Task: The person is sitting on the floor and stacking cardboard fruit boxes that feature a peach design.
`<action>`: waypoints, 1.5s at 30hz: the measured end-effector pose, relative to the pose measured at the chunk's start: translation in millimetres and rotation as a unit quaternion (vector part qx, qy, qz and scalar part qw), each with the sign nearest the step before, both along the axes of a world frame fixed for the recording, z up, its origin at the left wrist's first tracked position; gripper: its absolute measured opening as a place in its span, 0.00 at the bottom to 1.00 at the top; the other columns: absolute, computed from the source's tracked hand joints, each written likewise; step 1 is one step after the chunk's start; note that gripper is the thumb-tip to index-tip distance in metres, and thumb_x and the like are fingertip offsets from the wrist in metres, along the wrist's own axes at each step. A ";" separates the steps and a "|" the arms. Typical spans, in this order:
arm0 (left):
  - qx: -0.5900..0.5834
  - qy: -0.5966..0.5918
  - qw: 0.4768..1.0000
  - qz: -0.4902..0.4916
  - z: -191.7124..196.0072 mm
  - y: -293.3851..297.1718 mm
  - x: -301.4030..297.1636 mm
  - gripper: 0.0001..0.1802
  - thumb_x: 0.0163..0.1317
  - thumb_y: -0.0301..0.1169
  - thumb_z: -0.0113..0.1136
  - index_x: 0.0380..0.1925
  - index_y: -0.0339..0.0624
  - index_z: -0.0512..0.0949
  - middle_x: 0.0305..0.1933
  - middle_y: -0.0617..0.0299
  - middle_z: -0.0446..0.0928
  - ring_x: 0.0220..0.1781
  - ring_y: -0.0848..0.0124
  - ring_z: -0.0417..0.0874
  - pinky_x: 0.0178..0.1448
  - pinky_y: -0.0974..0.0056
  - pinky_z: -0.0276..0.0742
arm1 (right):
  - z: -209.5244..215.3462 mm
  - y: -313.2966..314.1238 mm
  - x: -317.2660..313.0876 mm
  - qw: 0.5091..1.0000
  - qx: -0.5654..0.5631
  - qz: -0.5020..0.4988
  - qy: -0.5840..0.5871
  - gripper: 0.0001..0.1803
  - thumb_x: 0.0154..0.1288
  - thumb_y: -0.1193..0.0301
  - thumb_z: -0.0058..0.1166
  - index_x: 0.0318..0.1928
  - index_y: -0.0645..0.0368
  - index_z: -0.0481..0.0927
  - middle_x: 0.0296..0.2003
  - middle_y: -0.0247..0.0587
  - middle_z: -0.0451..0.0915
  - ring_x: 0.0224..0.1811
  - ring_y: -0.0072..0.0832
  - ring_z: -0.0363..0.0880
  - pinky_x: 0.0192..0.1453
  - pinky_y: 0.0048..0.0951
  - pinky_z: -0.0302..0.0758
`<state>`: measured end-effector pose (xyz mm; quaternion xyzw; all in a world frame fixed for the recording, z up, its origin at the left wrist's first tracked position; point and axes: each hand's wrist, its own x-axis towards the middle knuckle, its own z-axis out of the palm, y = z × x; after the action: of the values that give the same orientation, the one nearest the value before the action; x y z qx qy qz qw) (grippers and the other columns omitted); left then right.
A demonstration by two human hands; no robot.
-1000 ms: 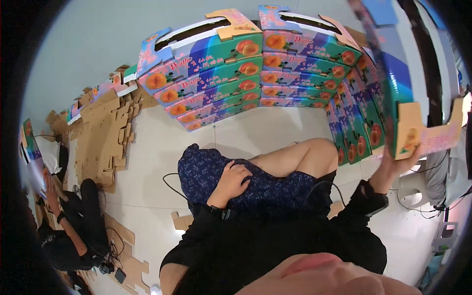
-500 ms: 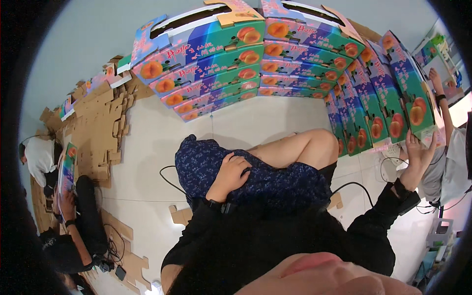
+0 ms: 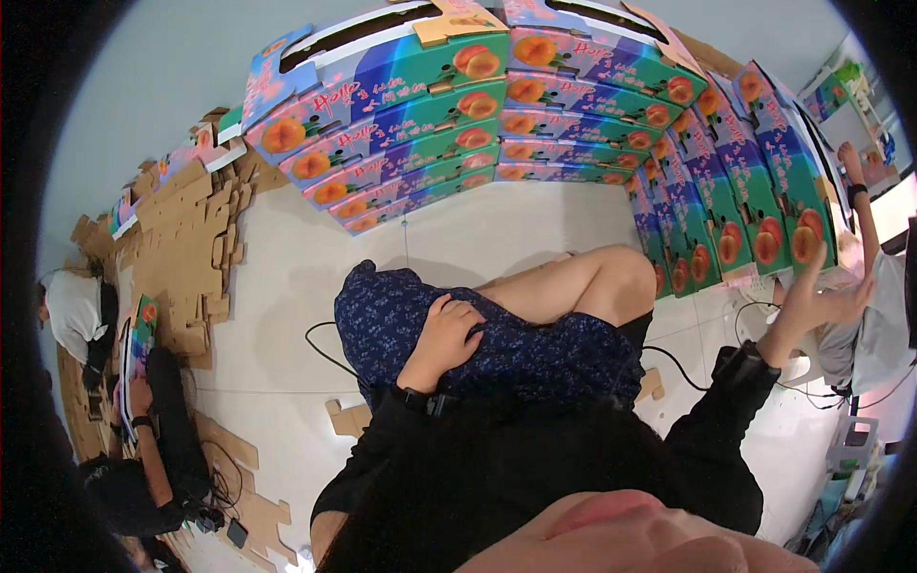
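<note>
My left hand (image 3: 449, 336) lies flat on the dark blue floral skirt (image 3: 382, 320) over my lap, holding nothing. At the right, my right hand (image 3: 823, 301) is raised with thumb and fingers apart. It is nearest the lower end of the top peach-printed carton (image 3: 791, 181) in the right stack; whether a fingertip touches it I cannot tell. Blue, green and pink cartons form this stack. Ahead stand two more stacks, one at the left with an open-slotted top carton (image 3: 382, 81) and one beside it with a similar top carton (image 3: 602, 62).
Flattened brown cardboard (image 3: 181, 258) covers the floor at the left. A co-worker (image 3: 143, 477) there holds a folded printed carton (image 3: 143, 329); another person (image 3: 76, 315) is beyond. Someone in grey (image 3: 879, 306) is beside the right stack. Black cables (image 3: 673, 368) cross the white tiles.
My right hand has moved from the carton's lower corner, and its thumb and fingers have spread wider. My left hand stays on my lap.
</note>
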<state>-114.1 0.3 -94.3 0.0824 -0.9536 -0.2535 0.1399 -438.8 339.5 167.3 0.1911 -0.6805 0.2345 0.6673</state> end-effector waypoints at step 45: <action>-0.013 -0.041 0.999 0.000 -6.1 -2.5 -4.5 0.11 0.52 0.35 0.63 0.36 0.46 0.81 0.45 0.61 0.78 0.56 0.62 0.73 0.69 0.52 0.55 | 62.5 44.4 -146.7 0.829 0.274 0.087 -0.480 0.30 0.52 0.70 0.65 0.57 0.63 0.71 0.46 0.43 0.77 0.48 0.28 0.76 0.51 0.28 0.73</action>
<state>-118.6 -2.1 -100.4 0.0909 -0.9618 -0.2375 0.1017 -585.5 383.9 229.7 0.2882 -0.9318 0.1581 0.1539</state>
